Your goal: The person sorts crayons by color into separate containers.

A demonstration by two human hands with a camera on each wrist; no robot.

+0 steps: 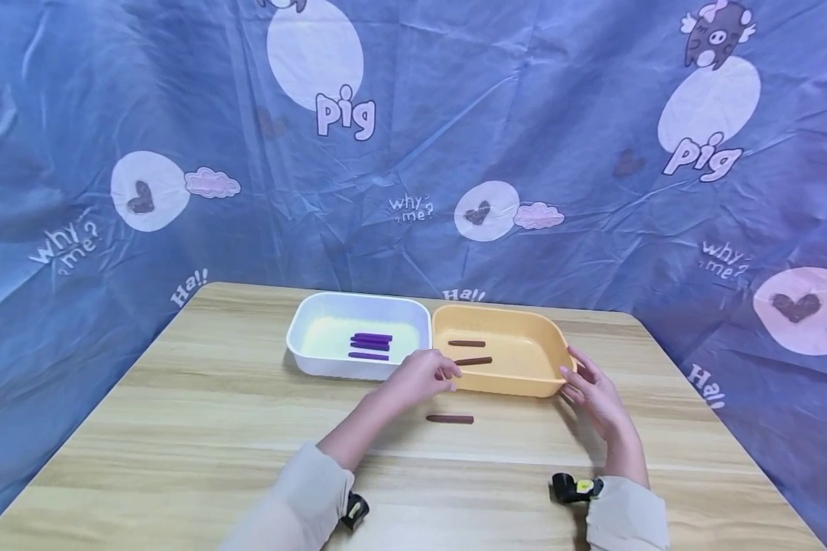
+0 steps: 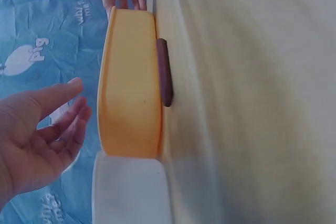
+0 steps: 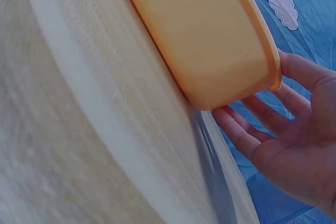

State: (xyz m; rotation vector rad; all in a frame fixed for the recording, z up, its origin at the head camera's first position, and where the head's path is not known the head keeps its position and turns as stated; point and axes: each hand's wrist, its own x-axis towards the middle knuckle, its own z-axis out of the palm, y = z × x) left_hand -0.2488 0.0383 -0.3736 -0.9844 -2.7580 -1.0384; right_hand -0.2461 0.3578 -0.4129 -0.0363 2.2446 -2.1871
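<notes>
Left hand [image 1: 423, 376] hovers slack-fingered and empty over the orange tray [image 1: 523, 383] front rim, centre frame; right hand [image 1: 592, 390], fingers loose, touches its right corner. One brown stick [image 1: 450, 418] lies on the table [image 1: 179, 428] just below: best pinch it mid-length.

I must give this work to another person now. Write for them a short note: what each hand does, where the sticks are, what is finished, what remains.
Left hand: open, holds nothing, hovering at the near rim of the orange tray.
Right hand: open, fingers against the orange tray's right corner.
White tray: purple sticks inside.
Orange tray: two brown sticks inside.
Done: purple sticks and two brown ones lie sorted by colour.
Left: one brown stick lies on the table in front of the orange tray; probably it goes with the other brown ones.
</notes>
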